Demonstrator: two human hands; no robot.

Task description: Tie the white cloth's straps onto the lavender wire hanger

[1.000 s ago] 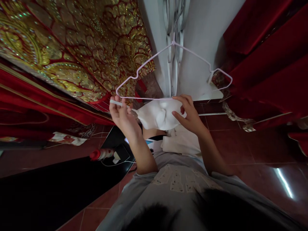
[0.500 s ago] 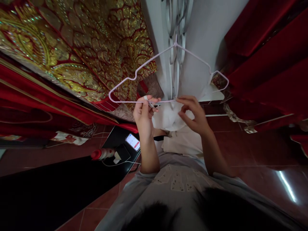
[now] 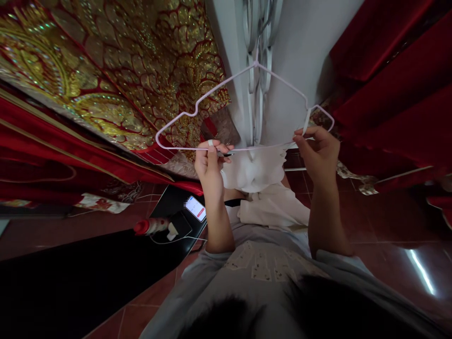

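Two hands hold a pale wire hanger (image 3: 228,82). The left hand (image 3: 209,165) is pinched shut on its bottom bar. The right hand (image 3: 318,148) pinches a white strap (image 3: 307,117) at the hanger's right shoulder. A white garment (image 3: 252,169) hangs bunched under the bar, between the hands. Gold-embroidered fabric (image 3: 123,70) lies just behind the hanger's left tip, and red drapes (image 3: 388,94) stand near its right tip. Bare tiled floor (image 3: 370,226) opens to the lower right. A phone (image 3: 196,208) lies at lower left.

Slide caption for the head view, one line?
Left hand pinches a strap at the wire hanger bar, white garment below; right hand holds the hanger's right end.
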